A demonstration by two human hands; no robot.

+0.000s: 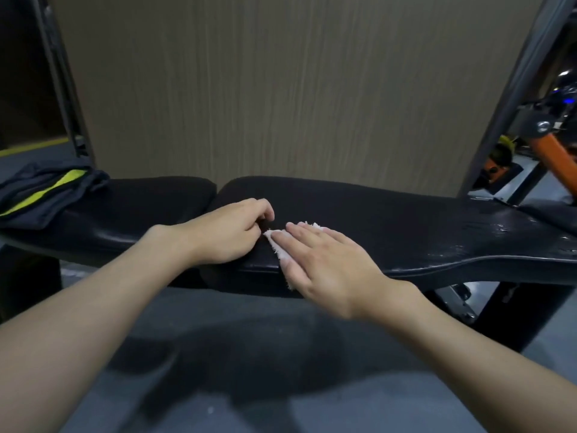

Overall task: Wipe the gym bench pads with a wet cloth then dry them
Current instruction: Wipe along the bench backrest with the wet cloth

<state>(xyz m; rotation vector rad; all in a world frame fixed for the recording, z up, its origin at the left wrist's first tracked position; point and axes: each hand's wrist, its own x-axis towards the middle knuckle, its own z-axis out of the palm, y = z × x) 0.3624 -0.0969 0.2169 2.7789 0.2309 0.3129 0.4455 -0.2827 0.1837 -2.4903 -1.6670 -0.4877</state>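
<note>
A black gym bench crosses the view, with a short seat pad (150, 201) on the left and a long back pad (390, 220) on the right. Water drops shine on the long pad's right end. A small white cloth (279, 248) lies on the long pad near the gap between the pads and hangs over its front edge. My right hand (324, 264) presses flat on the cloth, fingers straight. My left hand (228, 232) rests on the pad just left of the cloth with fingers curled; its fingertips are at the cloth's left corner, and I cannot tell whether they pinch it.
A dark garment with a yellow-green stripe (46, 195) lies on the seat pad's left end. Black frame posts (62, 79) (512, 89) rise on both sides of a wood-grain wall panel (281, 89). Orange gym equipment (559, 160) stands at the far right. Grey floor (249, 370) lies below.
</note>
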